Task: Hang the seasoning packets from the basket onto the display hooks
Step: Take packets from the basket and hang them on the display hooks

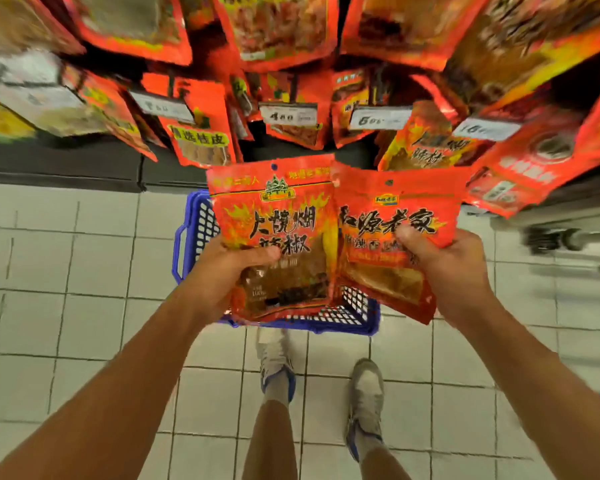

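Here, red flame-printed packets (pixel 274 237) upright, side by side, hang-holes topmost.

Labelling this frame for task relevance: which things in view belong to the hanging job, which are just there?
Job:
left hand holding left packet
right hand holding right packet
blue basket
hanging packets

Just there:
price tags
tiled floor
shoes

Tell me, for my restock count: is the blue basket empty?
Cannot tell: both held packets cover most of the blue basket.
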`<state>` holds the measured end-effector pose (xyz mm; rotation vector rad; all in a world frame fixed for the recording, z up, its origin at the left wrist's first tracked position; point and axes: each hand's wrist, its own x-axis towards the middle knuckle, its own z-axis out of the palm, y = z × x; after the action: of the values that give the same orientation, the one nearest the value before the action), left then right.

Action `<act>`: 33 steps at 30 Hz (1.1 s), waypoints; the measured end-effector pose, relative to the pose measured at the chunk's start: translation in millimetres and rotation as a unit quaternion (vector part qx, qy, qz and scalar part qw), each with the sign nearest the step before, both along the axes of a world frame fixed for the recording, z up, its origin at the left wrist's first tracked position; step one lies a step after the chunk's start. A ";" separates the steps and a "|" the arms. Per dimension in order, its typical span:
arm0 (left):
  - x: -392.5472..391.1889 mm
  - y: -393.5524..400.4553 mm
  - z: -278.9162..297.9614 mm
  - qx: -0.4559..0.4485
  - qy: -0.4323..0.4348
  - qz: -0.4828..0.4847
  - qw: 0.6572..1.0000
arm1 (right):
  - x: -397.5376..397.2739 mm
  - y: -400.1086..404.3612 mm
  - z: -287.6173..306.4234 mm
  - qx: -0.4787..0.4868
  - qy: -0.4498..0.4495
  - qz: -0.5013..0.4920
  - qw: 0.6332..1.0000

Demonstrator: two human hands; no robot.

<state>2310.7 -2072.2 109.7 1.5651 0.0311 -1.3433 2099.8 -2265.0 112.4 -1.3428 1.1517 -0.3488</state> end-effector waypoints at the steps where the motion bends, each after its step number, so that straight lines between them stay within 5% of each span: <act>1: -2.4 -3.9 32.6 -0.009 -0.018 0.008 1.000 | -2.2 -5.5 31.8 -0.022 -0.011 0.004 1.000; 9: -61.9 -45.1 293.5 -0.101 -0.089 0.092 0.987 | -68.5 -63.5 295.3 -0.129 -0.074 0.006 0.989; 19: -67.7 -118.8 543.9 -0.300 -0.247 -0.039 0.921 | -108.9 -106.7 571.9 -0.346 -0.147 0.009 0.927; 25: -58.2 -151.2 638.5 -0.372 -0.288 -0.080 0.879 | -121.4 -124.7 671.1 -0.447 -0.115 0.012 0.887; 33: -75.4 -201.8 703.6 -0.436 -0.302 -0.046 0.847 | -135.5 -167.6 722.8 -0.412 -0.260 -0.135 0.863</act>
<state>2235.3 -2274.0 813.2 1.1077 -0.9321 -0.6826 1964.3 -2432.7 835.2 -1.6467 0.7255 -1.4470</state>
